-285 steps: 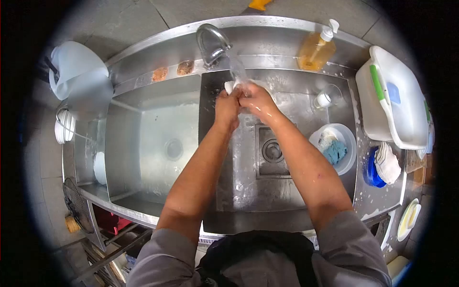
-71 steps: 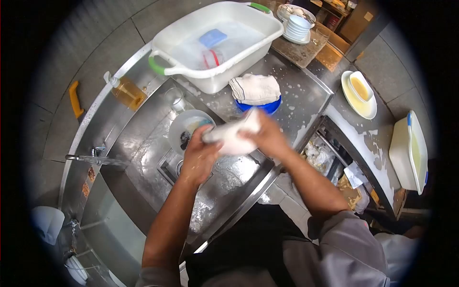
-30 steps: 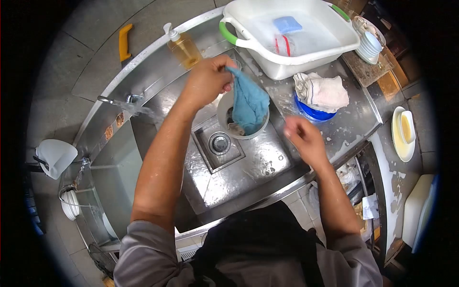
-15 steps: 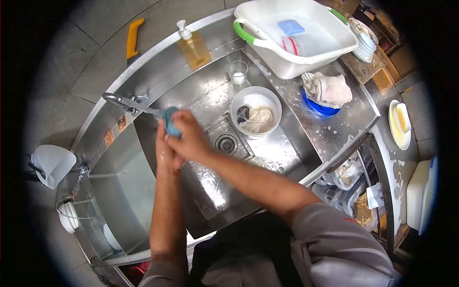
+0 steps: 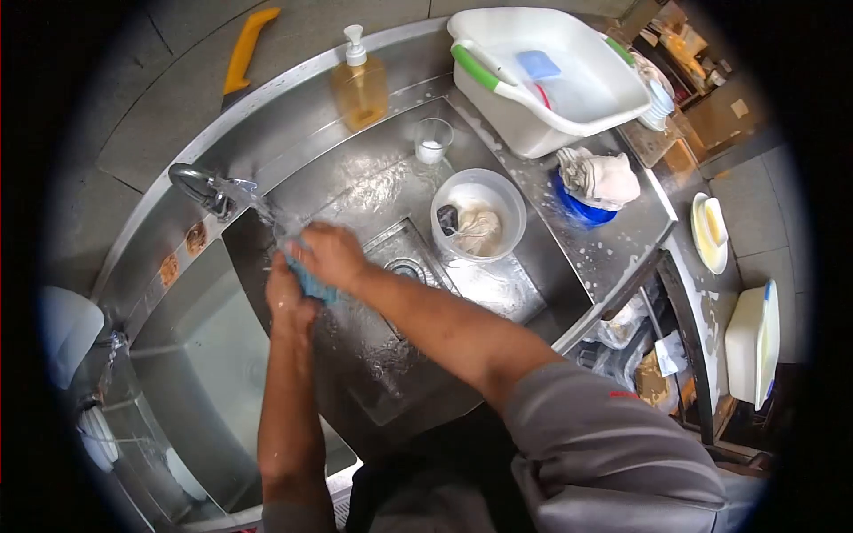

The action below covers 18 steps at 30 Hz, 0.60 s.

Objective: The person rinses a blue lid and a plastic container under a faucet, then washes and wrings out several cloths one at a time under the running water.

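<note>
Water runs from the metal faucet [image 5: 197, 185] onto a blue-green cloth [image 5: 313, 279] held between both hands. My left hand [image 5: 289, 293] grips its lower left side. On the upper side, my right hand [image 5: 333, 258] is closed on the same cloth. Both hands are over the steel sink [image 5: 373, 391], left of the drain [image 5: 407, 274]. Right of them in the sink stands a round clear tub [image 5: 511, 200] with a pale cloth and a dark item in water. A small clear cup [image 5: 434, 140] with something white in it stands behind the tub.
A soap pump bottle [image 5: 360, 93] stands on the back ledge. A white basin [image 5: 506, 115] with suds and a blue sponge is at the back right, near a blue bowl [image 5: 582, 209] topped with a cloth [image 5: 609, 182]. A water-filled basin [image 5: 209, 373] lies at left.
Both hands have shifted slightly left and down with the cloth, which now shows lower between them. More splashing water shows around the hands. The camera view has shifted a little.
</note>
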Each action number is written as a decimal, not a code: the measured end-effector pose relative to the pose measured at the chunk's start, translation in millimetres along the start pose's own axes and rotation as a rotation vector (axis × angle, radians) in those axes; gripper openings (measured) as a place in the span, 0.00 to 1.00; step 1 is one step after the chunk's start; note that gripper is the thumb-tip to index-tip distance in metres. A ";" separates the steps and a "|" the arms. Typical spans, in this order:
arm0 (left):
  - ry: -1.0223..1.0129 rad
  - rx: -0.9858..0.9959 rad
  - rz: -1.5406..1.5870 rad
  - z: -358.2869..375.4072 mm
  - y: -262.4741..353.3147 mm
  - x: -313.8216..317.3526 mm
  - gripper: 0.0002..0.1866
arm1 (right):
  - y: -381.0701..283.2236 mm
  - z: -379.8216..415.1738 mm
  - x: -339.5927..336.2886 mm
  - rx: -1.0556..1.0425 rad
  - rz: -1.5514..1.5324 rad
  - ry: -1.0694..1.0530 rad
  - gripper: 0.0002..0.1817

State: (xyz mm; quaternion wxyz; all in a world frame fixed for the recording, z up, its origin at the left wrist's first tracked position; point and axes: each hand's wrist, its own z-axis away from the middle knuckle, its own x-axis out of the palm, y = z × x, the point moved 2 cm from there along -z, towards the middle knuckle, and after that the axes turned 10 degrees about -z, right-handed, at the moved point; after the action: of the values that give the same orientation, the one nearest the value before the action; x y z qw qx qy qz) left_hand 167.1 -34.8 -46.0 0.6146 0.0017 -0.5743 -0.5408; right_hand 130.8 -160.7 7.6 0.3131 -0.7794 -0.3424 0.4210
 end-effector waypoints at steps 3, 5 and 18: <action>0.222 0.066 -0.211 -4.4 31.2 -7.5 0.19 | 24.5 -54.7 1.8 0.172 0.083 -0.343 0.21; 0.389 -0.029 -0.907 -15.9 46.3 -57.0 0.21 | 19.9 -83.1 19.8 0.035 0.240 -0.533 0.16; 0.390 0.252 -0.484 -53.5 41.4 16.2 0.24 | 16.8 -82.3 -20.0 0.256 -0.248 -0.079 0.13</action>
State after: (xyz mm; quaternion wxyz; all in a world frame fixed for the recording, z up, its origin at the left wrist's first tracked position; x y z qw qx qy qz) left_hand 228.5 -61.5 -27.1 0.5617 0.3175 -0.4914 -0.5851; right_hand 198.7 -202.6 40.4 0.4458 -0.6678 -0.3914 0.4495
